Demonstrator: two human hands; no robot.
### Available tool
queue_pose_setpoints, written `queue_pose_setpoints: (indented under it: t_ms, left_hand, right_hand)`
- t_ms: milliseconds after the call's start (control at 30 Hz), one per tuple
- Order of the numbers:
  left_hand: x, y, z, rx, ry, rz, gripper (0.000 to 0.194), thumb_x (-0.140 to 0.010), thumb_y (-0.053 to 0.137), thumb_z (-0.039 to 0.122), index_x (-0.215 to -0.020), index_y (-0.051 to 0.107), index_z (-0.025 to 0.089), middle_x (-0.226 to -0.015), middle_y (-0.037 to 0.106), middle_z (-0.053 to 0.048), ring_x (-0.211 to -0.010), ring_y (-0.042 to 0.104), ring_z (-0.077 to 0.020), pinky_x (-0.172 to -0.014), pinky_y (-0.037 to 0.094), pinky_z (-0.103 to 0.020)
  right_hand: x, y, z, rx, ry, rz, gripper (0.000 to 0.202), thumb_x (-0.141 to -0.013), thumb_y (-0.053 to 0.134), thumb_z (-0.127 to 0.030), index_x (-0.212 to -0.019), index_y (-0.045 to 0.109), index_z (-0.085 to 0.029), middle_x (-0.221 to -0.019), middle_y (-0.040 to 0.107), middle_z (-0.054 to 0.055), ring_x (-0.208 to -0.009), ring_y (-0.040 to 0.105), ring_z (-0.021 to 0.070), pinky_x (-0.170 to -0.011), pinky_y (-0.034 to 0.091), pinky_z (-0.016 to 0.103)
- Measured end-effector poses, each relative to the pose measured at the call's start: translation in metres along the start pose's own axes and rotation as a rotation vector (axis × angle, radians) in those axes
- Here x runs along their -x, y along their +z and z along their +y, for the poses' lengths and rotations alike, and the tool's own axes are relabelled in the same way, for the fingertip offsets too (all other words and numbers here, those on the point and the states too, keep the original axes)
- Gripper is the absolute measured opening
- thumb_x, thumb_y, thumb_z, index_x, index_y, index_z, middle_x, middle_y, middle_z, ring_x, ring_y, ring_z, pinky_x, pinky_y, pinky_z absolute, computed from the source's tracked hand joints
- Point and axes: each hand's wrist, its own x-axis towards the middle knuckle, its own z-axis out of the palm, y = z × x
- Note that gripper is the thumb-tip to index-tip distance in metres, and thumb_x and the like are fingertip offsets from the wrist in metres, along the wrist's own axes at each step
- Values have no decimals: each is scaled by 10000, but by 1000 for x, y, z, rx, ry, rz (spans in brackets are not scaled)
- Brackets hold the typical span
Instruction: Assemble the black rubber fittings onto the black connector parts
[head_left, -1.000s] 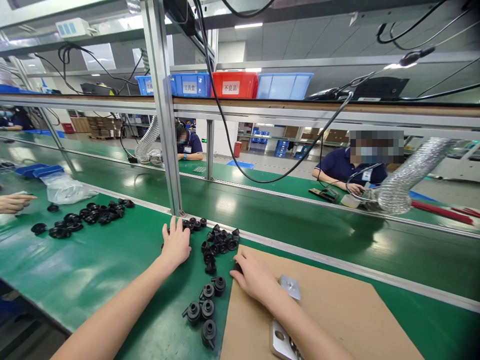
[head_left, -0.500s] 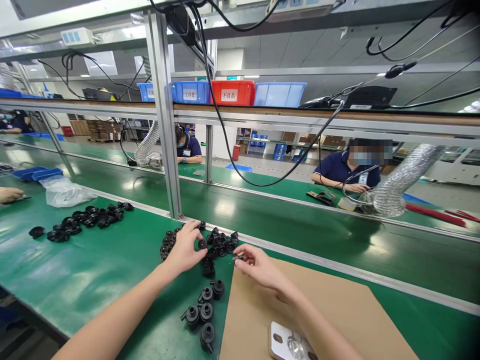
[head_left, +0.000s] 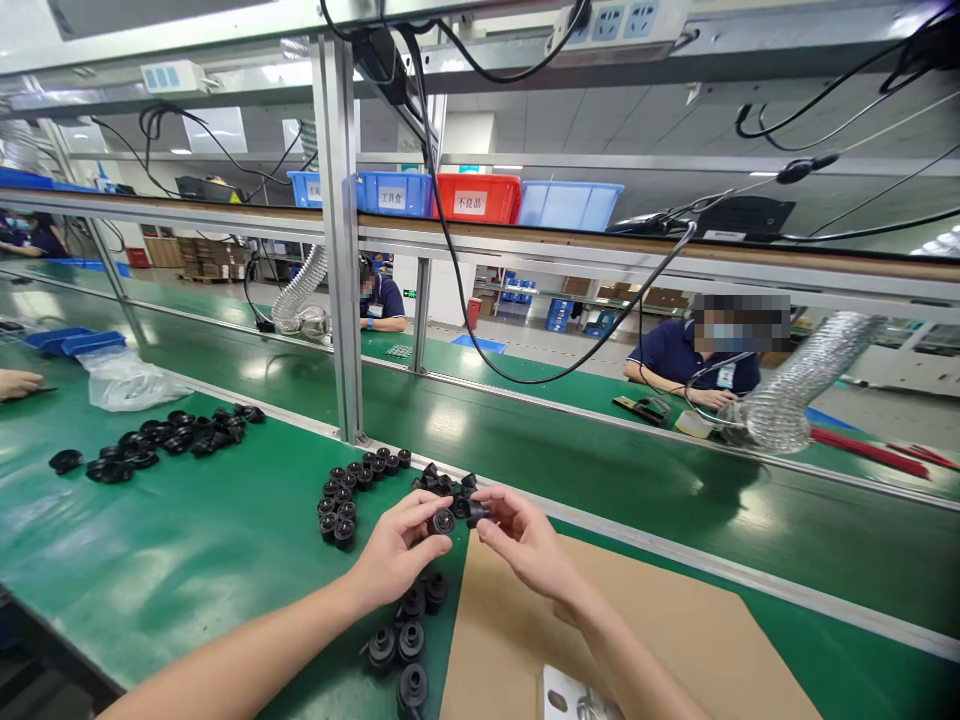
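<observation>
the round part [head_left: 442, 521] is at the fingertips of the left hand [head_left: 401, 550], between thumb and fingers. the second part [head_left: 476, 513] is at the fingertips of the right hand [head_left: 529, 543], just beside the first; if they touch, i cannot tell. each hand is closed in a pinch on its own part, near the cardboard [head_left: 517, 640] corner, before the pile [head_left: 430, 478].

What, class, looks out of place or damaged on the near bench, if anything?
One black cup-shaped part lies slightly apart from the leftmost heap, perhaps a stray. Otherwise nothing stands out, including around the left hand and right hand.
</observation>
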Motion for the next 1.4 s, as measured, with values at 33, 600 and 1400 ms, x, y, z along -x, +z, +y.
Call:
queue_pose_setpoints:
  t_ms: [33, 600, 1400]
  left_hand:
    - [1, 1, 1, -8, 6, 1, 423, -906, 737, 272, -1328, 720, 247, -1162, 609, -100, -969, 596, -222, -750, 532, -293]
    - [7, 4, -1, -231, 157, 8, 439, -988, 655, 243, -1425, 645, 280, -1220, 687, -82, -1033, 651, -238, -846, 558, -328]
    - [8, 3, 5, -297, 246, 30, 293, -893, 772, 165, -1171, 742, 252, -1058, 744, -56, -959, 659, -229, -869, 527, -346]
  right_hand:
    - [2, 2, -4, 74, -21, 7, 368, -974, 675, -497, -1222, 632, -228, -1048, 667, 75, -927, 619, 222, -784, 512, 344]
    - [11, 19, -14, 475, -245, 0, 264, -1018, 586, -287, -1276, 643, -274, -1051, 701, 67, -848, 636, 233, -791, 522, 375]
    - [14, 18, -17, 736, -245, -106, 151, -1008, 548, -258, -1128, 630, -219, -1013, 710, 73, -896, 637, 250, -752, 432, 334]
